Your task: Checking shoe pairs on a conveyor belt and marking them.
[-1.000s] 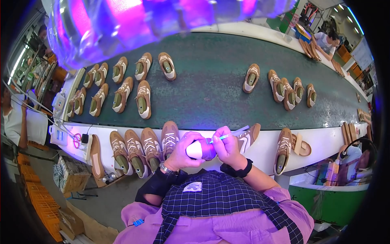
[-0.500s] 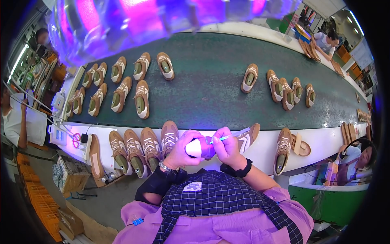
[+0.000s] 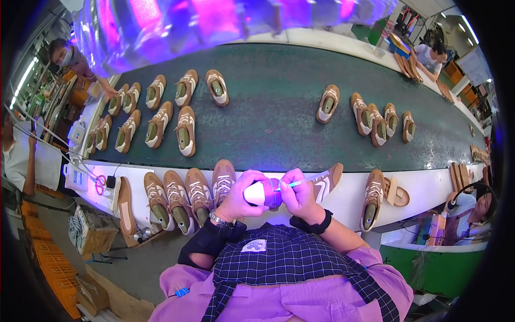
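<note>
A belt (image 3: 268, 107) spanned the middle of the frame, with a ledge (image 3: 348, 206) along its lower side. On the belt, a shoe cluster (image 3: 186, 131) stood at upper left and five shoes (image 3: 378, 126) right of centre. Just below centre, the left hand (image 3: 238, 198) held a shoe (image 3: 256, 194) and the right hand (image 3: 300, 197) a tool (image 3: 317, 177). On the ledge, four shoes (image 3: 177, 193) lay left of the hands; one shoe (image 3: 335, 177), another shoe (image 3: 374, 192) and footwear pieces (image 3: 398, 198) lay rightward.

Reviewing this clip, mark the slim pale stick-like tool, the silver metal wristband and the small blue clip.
Slim pale stick-like tool (image 3: 306, 180): head view, middle of its shaft.
Silver metal wristband (image 3: 219, 219): head view, its links.
Small blue clip (image 3: 182, 292): head view, its body.
</note>
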Demonstrator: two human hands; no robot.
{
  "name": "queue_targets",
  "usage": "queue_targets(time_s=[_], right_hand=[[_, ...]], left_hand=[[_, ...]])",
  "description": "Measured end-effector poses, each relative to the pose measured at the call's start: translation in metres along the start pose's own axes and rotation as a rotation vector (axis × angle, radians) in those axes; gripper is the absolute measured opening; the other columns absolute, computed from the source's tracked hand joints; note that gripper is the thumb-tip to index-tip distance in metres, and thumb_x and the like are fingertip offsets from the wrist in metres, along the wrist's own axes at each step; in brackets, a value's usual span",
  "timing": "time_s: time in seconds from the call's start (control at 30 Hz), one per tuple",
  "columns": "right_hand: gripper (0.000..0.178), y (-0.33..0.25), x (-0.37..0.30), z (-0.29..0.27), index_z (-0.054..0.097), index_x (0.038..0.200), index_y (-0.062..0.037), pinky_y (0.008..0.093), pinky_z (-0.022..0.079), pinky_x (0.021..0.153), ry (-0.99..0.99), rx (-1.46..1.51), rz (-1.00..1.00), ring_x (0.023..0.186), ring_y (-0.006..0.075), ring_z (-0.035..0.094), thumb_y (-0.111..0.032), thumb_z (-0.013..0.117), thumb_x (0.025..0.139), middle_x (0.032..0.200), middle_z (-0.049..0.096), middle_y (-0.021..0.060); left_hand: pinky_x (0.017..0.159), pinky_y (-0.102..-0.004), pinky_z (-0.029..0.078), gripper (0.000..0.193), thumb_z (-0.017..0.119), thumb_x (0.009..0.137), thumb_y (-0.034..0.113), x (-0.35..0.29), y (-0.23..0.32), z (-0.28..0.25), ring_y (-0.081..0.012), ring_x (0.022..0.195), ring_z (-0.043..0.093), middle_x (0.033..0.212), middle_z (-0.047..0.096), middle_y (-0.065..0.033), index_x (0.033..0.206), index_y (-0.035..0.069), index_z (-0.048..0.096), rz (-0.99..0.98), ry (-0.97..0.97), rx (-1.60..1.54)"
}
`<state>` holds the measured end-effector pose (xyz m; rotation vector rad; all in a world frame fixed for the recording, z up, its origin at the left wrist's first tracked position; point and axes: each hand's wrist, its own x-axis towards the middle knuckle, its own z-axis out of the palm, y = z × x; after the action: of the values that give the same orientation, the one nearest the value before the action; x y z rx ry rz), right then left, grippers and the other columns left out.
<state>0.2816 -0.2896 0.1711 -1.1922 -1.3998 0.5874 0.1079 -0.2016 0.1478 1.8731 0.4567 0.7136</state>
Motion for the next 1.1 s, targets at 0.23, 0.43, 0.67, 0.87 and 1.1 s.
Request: queue_targets(time_s=[0.23, 0.43, 0.67, 0.87, 1.1], right_hand=[[0.008, -0.002, 0.0001, 0.0, 0.051, 0.086, -0.0015, 0.025, 0.039, 0.051, 0.007, -0.031, 0.012, 0.057, 0.009, 0.05, -0.009, 0.052, 0.088, 0.069, 0.052, 0.0041], [0.009, -0.0019, 0.0, 0.0015, 0.049, 0.088, -0.0015, 0.0261, 0.04, 0.048, 0.011, -0.062, -0.043, 0.055, 0.01, 0.053, -0.009, 0.053, 0.087, 0.064, 0.054, 0.0049], [0.008, -0.0004, -0.0034, 0.0025, 0.049, 0.088, -0.0017, 0.027, 0.04, 0.05, 0.02, -0.065, -0.081, 0.057, 0.0112, 0.05, -0.008, 0.054, 0.086, 0.067, 0.053, 0.005], [0.007, -0.001, 0.0003, 0.0039, 0.049, 0.088, -0.0014, 0.0272, 0.04, 0.051, 0.048, -0.088, -0.127, 0.058, 0.0118, 0.05, -0.007, 0.054, 0.086, 0.068, 0.053, 0.006], [0.007, 0.0009, -0.0001, 0.0045, 0.049, 0.087, -0.0018, 0.0275, 0.04, 0.051, 0.045, -0.107, -0.11, 0.057, 0.0122, 0.05, -0.007, 0.054, 0.086, 0.067, 0.052, 0.0054]], left_hand=[[0.087, -0.0342, 0.042, 0.063, 0.078, 0.05, 0.019, 0.0016, -0.0015, 0.0017, -0.0236, 0.096, 0.053, 0.101, 0.054, -0.0082, 0.106, 0.005, 0.052, 0.013, 0.042, -0.014], [0.089, -0.0325, 0.042, 0.065, 0.079, 0.051, 0.014, 0.0012, -0.0002, -0.0012, -0.0208, 0.101, 0.053, 0.106, 0.051, -0.0084, 0.108, 0.005, 0.051, -0.003, 0.009, 0.0], [0.09, -0.0325, 0.042, 0.065, 0.079, 0.051, 0.015, 0.0008, -0.0019, -0.0006, -0.0208, 0.102, 0.053, 0.107, 0.052, -0.0084, 0.109, 0.004, 0.051, -0.018, 0.023, -0.029], [0.086, -0.0335, 0.044, 0.065, 0.08, 0.049, 0.018, 0.0036, -0.002, -0.0015, -0.0241, 0.098, 0.055, 0.103, 0.055, -0.0093, 0.105, 0.004, 0.052, -0.017, 0.057, -0.035], [0.09, -0.0313, 0.041, 0.065, 0.079, 0.05, 0.016, 0.0051, -0.0017, -0.004, -0.0194, 0.102, 0.053, 0.107, 0.053, -0.0077, 0.108, 0.003, 0.052, -0.038, 0.02, -0.04]])
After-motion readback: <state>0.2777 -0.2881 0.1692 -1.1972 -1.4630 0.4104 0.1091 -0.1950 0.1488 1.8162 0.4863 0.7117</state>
